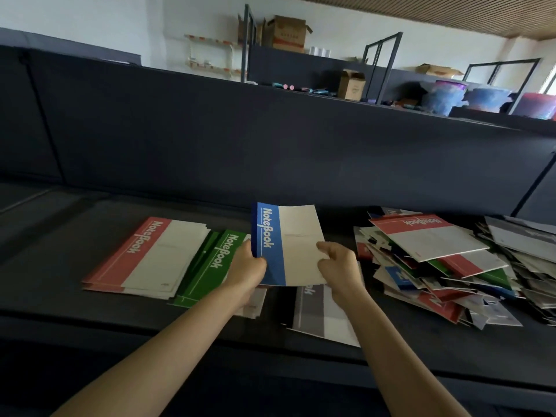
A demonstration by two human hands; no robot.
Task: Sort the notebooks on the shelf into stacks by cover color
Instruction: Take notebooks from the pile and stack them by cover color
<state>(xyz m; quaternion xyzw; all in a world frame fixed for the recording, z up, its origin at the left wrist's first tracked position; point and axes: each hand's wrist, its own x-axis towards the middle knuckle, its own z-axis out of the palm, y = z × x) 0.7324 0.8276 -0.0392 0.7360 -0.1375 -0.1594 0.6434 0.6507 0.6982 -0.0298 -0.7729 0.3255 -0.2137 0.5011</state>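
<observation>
A blue-and-white notebook [285, 239] is held up above the dark shelf [75, 296] in the middle of the view. My left hand [248, 266] grips its blue spine edge and my right hand [338, 261] pinches its white right side. On the shelf to the left lies a stack of red notebooks [150, 257]. A stack of green notebooks [207, 266] sits beside it, partly under my left hand. A grey notebook [319, 314] lies below the held one. At the right is a loose mixed pile of notebooks [436, 266] with a red one on top.
A dark back panel [270, 145] rises behind the shelf. Beyond it stand metal racks with cardboard boxes [287, 33] and colourful tubs [445, 96]. The shelf's front edge runs across under my forearms.
</observation>
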